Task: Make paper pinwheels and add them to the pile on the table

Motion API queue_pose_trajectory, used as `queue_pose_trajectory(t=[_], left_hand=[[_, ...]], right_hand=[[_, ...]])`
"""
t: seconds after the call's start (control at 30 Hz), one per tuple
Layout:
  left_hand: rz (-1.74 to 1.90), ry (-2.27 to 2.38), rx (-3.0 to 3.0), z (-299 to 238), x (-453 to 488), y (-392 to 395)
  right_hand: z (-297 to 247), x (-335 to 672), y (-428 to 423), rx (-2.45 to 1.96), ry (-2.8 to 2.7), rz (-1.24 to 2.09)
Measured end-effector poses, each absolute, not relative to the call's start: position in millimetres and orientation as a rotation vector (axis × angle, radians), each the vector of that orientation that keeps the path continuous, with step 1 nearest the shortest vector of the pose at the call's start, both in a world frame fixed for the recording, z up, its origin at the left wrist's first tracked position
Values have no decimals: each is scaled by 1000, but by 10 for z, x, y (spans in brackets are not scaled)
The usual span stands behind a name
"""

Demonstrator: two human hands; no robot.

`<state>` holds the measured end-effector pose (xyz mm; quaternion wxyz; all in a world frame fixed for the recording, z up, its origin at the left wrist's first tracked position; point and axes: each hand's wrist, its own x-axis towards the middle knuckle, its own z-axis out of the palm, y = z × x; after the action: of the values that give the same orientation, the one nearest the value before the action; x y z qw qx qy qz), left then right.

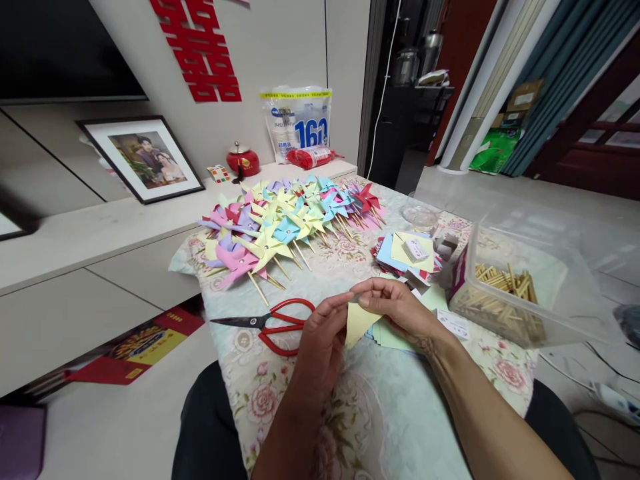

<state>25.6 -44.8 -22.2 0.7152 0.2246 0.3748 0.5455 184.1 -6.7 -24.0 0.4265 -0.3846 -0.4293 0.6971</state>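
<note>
My left hand (320, 337) and my right hand (395, 307) meet over the flowered tablecloth (380, 413), both pinching a folded pale yellow paper triangle (357, 323) at its top edge. Beneath the paper lies a small pile of light green and blue paper squares (400, 333). Red-handled scissors (273, 323) lie shut on the cloth just left of my left hand, blades pointing left.
Many finished paper pinwheels on wooden sticks (290, 223) cover the far half of the table. A stack of coloured paper squares (410, 253) sits at centre right. A clear plastic box of wooden sticks (510, 300) stands at right. A glass bowl (423, 213) is behind it.
</note>
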Motion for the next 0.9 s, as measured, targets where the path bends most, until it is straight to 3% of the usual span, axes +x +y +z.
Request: queue_pose_trajectory(t=[0.9], left_hand=[[1311,980,601,-373,253,-424]], right_hand=[[-156,1829,-67,-890,-1015,1830]])
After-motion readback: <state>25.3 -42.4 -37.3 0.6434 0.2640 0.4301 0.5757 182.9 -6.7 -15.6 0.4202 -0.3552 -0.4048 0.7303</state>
